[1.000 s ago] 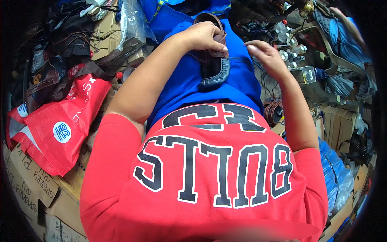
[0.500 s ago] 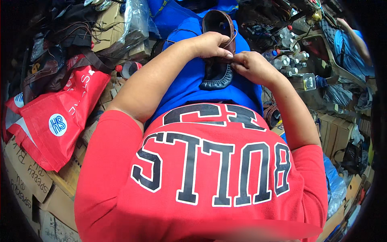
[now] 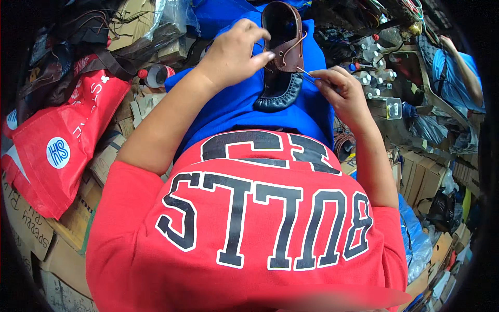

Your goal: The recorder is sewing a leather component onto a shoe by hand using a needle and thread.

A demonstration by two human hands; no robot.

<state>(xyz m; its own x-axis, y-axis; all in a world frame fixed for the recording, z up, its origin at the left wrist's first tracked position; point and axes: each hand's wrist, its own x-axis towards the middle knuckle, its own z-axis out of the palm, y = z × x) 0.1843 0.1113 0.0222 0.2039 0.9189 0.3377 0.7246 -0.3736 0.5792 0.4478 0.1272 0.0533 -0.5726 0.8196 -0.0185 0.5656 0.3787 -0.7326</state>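
1. Cluttered workshop; clear plastic bottles (image 3: 370, 54) at right.
2. Black-and-brown moccasin (image 3: 289, 60) lies on blue-clad lap (image 3: 223, 112).
3. Right hand (image 3: 344, 93) pinches thin strand (image 3: 306, 73) beside it.
4. Left hand (image 3: 234, 52) loosely parted at shoe's left edge; cannot tell whether gripping anything.
5. Step: apparently hand-stitching; next move likely calls for drawing strand taut.

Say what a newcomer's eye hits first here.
The red shirt with huge dark lettering fills the lower centre. Above it, a brown-and-black shoe lies on blue cloth, left grip by its left edge, right grip to its right, pinching something thin. At left, a bright red bag stands out.
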